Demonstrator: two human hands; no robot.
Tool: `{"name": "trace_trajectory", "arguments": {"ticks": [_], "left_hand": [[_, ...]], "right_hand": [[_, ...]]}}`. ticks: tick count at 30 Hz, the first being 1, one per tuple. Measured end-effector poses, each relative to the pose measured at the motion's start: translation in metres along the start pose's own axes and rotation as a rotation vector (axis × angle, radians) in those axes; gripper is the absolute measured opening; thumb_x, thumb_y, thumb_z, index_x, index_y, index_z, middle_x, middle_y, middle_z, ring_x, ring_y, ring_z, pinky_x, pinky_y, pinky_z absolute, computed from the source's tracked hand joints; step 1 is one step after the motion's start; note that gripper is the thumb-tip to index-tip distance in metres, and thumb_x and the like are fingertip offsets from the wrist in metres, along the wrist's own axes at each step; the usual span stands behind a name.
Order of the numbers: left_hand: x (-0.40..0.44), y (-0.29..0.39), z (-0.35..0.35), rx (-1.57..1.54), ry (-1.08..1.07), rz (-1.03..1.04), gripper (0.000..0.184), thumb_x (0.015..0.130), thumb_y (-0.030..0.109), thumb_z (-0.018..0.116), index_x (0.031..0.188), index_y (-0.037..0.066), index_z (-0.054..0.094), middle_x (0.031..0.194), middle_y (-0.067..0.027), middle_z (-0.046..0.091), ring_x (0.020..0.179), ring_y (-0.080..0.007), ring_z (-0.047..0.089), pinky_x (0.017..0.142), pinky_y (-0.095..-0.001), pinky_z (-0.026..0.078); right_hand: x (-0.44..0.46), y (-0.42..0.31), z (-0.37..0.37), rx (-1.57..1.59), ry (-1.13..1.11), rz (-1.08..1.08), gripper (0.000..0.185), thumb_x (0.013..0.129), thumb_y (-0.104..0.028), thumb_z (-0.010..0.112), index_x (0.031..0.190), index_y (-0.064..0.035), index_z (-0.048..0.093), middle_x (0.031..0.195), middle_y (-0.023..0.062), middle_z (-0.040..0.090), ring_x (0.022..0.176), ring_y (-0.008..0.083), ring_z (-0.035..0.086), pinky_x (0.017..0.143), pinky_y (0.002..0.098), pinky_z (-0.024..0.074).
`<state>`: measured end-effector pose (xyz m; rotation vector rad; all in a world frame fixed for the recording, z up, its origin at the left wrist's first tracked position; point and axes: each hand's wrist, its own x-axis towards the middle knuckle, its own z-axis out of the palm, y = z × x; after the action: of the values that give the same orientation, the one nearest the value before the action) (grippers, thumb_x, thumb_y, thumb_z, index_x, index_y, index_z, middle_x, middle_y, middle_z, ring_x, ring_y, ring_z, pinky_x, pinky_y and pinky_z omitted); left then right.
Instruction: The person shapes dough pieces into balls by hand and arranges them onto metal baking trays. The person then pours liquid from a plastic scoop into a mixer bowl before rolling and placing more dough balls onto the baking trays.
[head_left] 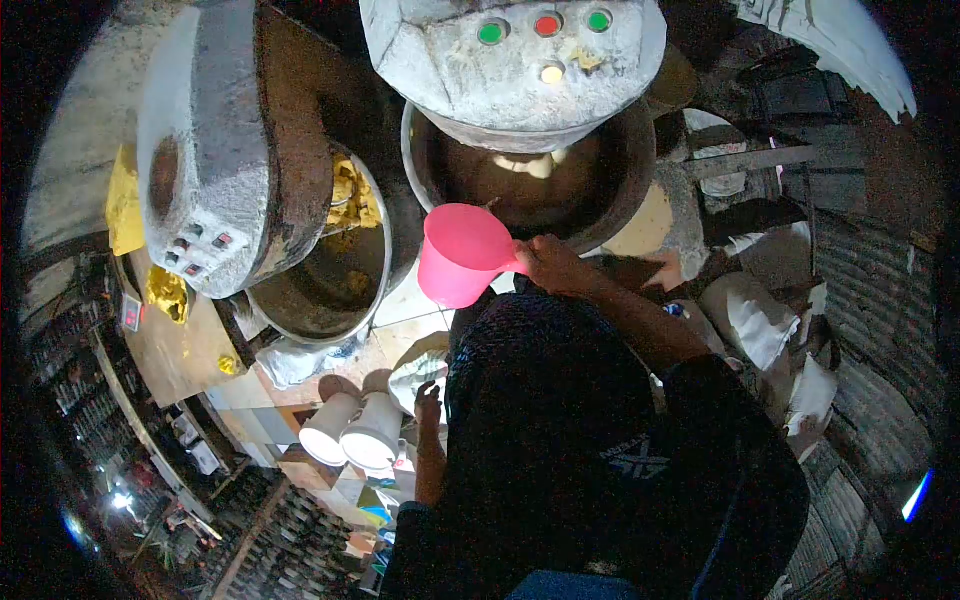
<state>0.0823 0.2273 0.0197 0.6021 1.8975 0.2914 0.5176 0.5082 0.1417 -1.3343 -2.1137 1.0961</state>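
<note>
My right hand is closed around the handle of a pink plastic dipper. The dipper is held at the near rim of a large metal mixing bowl, with its wide mouth upward. Pale dough shows in that bowl under the mixer head. My left hand hangs low at my side, holding nothing that I can see, its fingers loosely apart. White buckets stand on the floor close by it.
A second mixer stands at the left, with yellow dough in its bowl. More yellow dough lies on a wooden table beside a small scale. White sacks lie at the right, near corrugated sheeting.
</note>
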Motion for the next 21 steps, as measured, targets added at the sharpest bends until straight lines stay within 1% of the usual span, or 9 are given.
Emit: {"name": "trace_trajectory", "arguments": {"ticks": [1, 3, 6, 10, 12, 13, 15, 18, 21], "left_hand": [[0.000, -0.001, 0.001, -0.008, -0.004, -0.007, 0.024, 0.088, 0.012, 0.061, 0.112, 0.011, 0.061, 0.071, -0.0009, 0.057, 0.056, -0.0095, 0.050, 0.051, -0.0258, 0.042], [0.005, -0.005, 0.001, -0.019, -0.008, -0.011, 0.024, 0.088, 0.012, 0.062, 0.112, 0.011, 0.061, 0.071, -0.0009, 0.057, 0.056, -0.0095, 0.050, 0.051, -0.0257, 0.042], [0.009, -0.006, 0.004, -0.159, 0.017, -0.061, 0.025, 0.087, 0.014, 0.062, 0.112, 0.012, 0.061, 0.072, -0.0012, 0.054, 0.054, -0.0091, 0.047, 0.049, -0.0256, 0.040], [0.011, -0.006, 0.004, -0.093, 0.035, -0.118, 0.025, 0.086, 0.015, 0.063, 0.111, 0.011, 0.061, 0.077, -0.0036, 0.057, 0.057, -0.0103, 0.049, 0.050, -0.0257, 0.040], [0.011, -0.005, 0.003, -0.154, -0.006, -0.094, 0.025, 0.086, 0.015, 0.063, 0.111, 0.011, 0.061, 0.079, -0.0047, 0.059, 0.058, -0.0109, 0.050, 0.051, -0.0256, 0.041], [0.003, 0.011, 0.006, -0.093, 0.019, -0.118, 0.024, 0.087, 0.012, 0.061, 0.111, 0.011, 0.061, 0.081, -0.0058, 0.061, 0.060, -0.0111, 0.051, 0.051, -0.0253, 0.042], [0.001, 0.013, 0.007, -0.033, 0.045, -0.142, 0.024, 0.087, 0.010, 0.059, 0.112, 0.010, 0.060, 0.083, -0.0070, 0.062, 0.061, -0.0114, 0.052, 0.052, -0.0250, 0.042], [0.011, -0.013, 0.006, -0.195, -0.010, -0.056, 0.024, 0.089, 0.005, 0.055, 0.112, 0.009, 0.060, 0.084, -0.0077, 0.062, 0.061, -0.0115, 0.053, 0.052, -0.0245, 0.042], [0.009, -0.008, 0.006, -0.157, -0.048, 0.027, 0.024, 0.089, 0.001, 0.053, 0.111, 0.008, 0.059, 0.083, -0.0063, 0.062, 0.060, -0.0108, 0.051, 0.051, -0.0240, 0.042]], "right_hand": [[0.002, -0.006, -0.006, -0.001, 0.000, 0.000, 0.030, 0.093, -0.023, 0.042, 0.107, 0.0016, 0.053, 0.060, 0.0195, 0.051, 0.053, 0.0387, 0.052, 0.051, 0.0477, 0.0402], [0.009, -0.024, -0.023, 0.304, -0.132, 0.322, 0.032, 0.095, -0.026, 0.040, 0.107, 0.0004, 0.054, 0.061, 0.0199, 0.052, 0.055, 0.0393, 0.053, 0.052, 0.0470, 0.0397], [0.003, -0.006, -0.008, 0.106, -0.060, 0.131, 0.035, 0.095, -0.028, 0.041, 0.108, 0.0012, 0.053, 0.066, 0.0217, 0.054, 0.060, 0.0389, 0.056, 0.055, 0.0468, 0.0404], [0.010, -0.030, -0.033, 0.082, -0.273, 0.261, 0.031, 0.092, -0.021, 0.042, 0.108, 0.0015, 0.057, 0.080, 0.0250, 0.062, 0.070, 0.0426, 0.060, 0.066, 0.0526, 0.0479], [0.005, -0.015, -0.016, -0.166, -0.124, -0.005, 0.031, 0.090, -0.019, 0.043, 0.105, 0.0044, 0.056, 0.082, 0.0240, 0.062, 0.071, 0.0421, 0.061, 0.066, 0.0532, 0.0476], [0.002, -0.008, -0.008, -0.166, -0.124, -0.006, 0.031, 0.090, -0.019, 0.043, 0.105, 0.0044, 0.056, 0.082, 0.0240, 0.062, 0.071, 0.0421, 0.061, 0.066, 0.0532, 0.0476], [-0.002, -0.001, 0.004, -0.210, 0.097, -0.115, 0.030, 0.091, -0.019, 0.040, 0.105, 0.0040, 0.054, 0.069, 0.0251, 0.057, 0.066, 0.0421, 0.059, 0.060, 0.0509, 0.0457], [0.005, -0.006, -0.006, -0.021, -0.157, 0.127, 0.031, 0.093, -0.024, 0.039, 0.108, -0.0017, 0.055, 0.080, 0.0241, 0.060, 0.071, 0.0429, 0.060, 0.068, 0.0558, 0.0460], [0.006, -0.009, -0.008, 0.032, -0.177, 0.187, 0.034, 0.095, -0.026, 0.037, 0.112, -0.0035, 0.055, 0.082, 0.0246, 0.061, 0.073, 0.0428, 0.060, 0.070, 0.0553, 0.0461]]}}
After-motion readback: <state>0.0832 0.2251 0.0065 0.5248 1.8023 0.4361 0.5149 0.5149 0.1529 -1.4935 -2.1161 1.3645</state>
